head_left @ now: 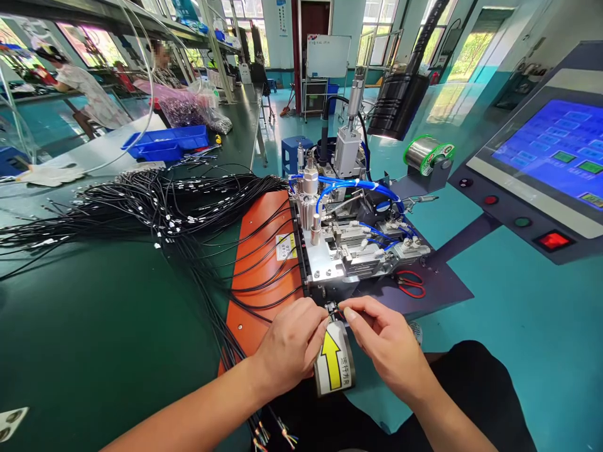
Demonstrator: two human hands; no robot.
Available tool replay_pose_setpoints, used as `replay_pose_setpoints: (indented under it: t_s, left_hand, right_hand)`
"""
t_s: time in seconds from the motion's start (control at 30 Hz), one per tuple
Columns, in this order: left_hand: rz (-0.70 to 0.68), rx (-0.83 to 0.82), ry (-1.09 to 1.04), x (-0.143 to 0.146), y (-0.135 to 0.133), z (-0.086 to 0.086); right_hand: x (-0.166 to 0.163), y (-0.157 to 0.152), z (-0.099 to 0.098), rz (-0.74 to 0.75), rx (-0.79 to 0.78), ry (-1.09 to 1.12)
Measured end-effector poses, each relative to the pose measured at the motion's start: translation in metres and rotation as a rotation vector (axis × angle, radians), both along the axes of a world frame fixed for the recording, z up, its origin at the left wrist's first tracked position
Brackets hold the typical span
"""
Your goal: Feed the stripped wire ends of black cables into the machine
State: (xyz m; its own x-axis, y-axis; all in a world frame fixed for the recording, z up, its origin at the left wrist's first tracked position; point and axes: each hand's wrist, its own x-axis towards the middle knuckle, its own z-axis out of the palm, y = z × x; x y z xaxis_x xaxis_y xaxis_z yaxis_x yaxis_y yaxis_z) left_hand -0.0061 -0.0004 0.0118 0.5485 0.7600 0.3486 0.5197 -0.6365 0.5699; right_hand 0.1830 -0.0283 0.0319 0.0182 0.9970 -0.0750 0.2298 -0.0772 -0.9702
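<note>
My left hand (293, 339) is closed in a pinch at the front of the soldering machine (348, 238), gripping the end of a black cable. Opposite it, my right hand (387, 342) pinches the thin wires (338, 312) at that same cable end, thumb against forefinger. A small metallic piece (331, 306) shows between the fingertips, too small to make out fully. Just below sits a rounded plate with a yellow arrow (333, 364), partly behind my left hand. Several black cables (266, 289) cross the orange panel (259, 232) into the machine's left edge.
A large bundle of black cables (160, 201) covers the green table (94, 314). Red-handled scissors (411, 285) lie right of the machine, below a solder spool (424, 155) and a touchscreen (560, 150). Blue bins (167, 143) stand behind. Two people sit at the far left.
</note>
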Motion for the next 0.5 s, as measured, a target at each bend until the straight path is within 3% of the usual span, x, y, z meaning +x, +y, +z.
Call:
replay_pose_setpoints:
  t_s: [0.2, 0.5]
  left_hand:
    - [0.014, -0.012, -0.011, 0.0, 0.001, 0.0]
    - [0.022, -0.051, -0.01, 0.001, 0.0, 0.002]
  right_hand:
    - [0.009, -0.001, -0.011, -0.118, 0.009, -0.127]
    - [0.0, -0.011, -0.013, -0.115, 0.128, -0.201]
